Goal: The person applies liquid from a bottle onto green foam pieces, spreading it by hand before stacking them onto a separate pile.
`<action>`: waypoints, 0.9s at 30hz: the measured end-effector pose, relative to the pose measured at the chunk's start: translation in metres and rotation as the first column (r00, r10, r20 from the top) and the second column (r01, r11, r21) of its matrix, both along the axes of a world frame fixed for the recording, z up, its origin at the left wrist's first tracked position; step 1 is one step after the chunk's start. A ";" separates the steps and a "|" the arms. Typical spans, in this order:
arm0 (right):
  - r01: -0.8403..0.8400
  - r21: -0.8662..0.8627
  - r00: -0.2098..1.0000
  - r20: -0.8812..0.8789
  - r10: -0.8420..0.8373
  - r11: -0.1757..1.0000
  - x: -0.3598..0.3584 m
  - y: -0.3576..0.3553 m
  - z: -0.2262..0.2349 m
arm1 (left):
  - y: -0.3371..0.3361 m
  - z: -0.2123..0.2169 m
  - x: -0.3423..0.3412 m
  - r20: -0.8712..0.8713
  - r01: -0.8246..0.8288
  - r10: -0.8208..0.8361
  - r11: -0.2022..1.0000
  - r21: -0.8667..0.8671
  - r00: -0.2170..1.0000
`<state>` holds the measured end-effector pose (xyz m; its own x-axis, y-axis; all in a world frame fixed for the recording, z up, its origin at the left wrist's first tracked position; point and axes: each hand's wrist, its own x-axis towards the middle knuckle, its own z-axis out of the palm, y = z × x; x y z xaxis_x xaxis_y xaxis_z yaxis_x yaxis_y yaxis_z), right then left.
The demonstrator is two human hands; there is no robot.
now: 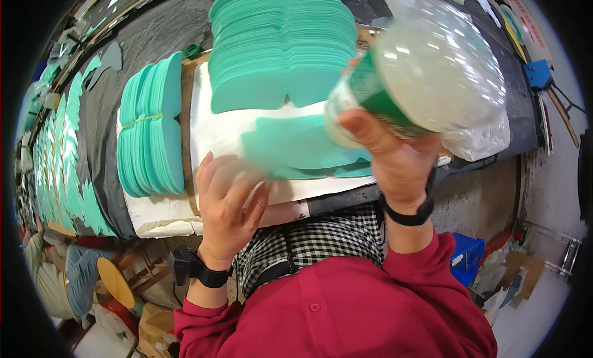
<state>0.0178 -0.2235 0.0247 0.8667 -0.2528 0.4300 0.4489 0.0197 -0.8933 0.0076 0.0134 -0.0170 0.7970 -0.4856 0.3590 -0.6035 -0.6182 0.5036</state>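
My right hand [401, 157] is wrapped round a large translucent plastic bottle [441, 65] with a green-and-white label band. The bottle is tilted over the right end of some loose teal insole-shaped sheets [290, 142], and its neck end is hidden or blurred. My left hand [231, 191] is at the left end of those sheets, fingers spread and smeared by motion, with nothing seen in it. Whether its fingertips touch the sheets I cannot tell. Beyond them stands a tall stack of teal sheets [281, 55]. Left of my left hand, another teal bundle [151, 126] is tied with a yellowish band.
White paper [207, 129] covers the work area on a dark-clothed table [148, 28]. More teal pieces [74, 154] lie in rows at the far left. Crumpled clear plastic [482, 139] sits at the right edge. A round stool [115, 283] and a seated person's leg [83, 281] are lower left.
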 end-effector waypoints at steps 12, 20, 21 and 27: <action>-0.100 -0.503 0.991 -0.123 0.043 0.858 -0.020 0.007 -0.009 | 0.015 -0.003 -0.010 -0.134 -0.057 0.046 0.995 -0.081 0.990; 0.419 -0.063 0.908 0.042 -0.417 0.906 -0.044 -0.101 -0.008 | -0.017 0.010 0.009 -0.032 0.065 -0.066 0.997 -0.031 0.997; 0.481 -0.080 0.877 0.045 -0.479 0.873 -0.045 -0.109 -0.008 | -0.020 0.010 0.011 -0.022 0.075 -0.075 0.997 -0.005 0.997; 0.562 0.140 0.807 0.125 -0.578 0.815 -0.060 -0.112 -0.005 | -0.027 0.006 0.011 -0.066 0.092 -0.092 0.996 0.012 0.994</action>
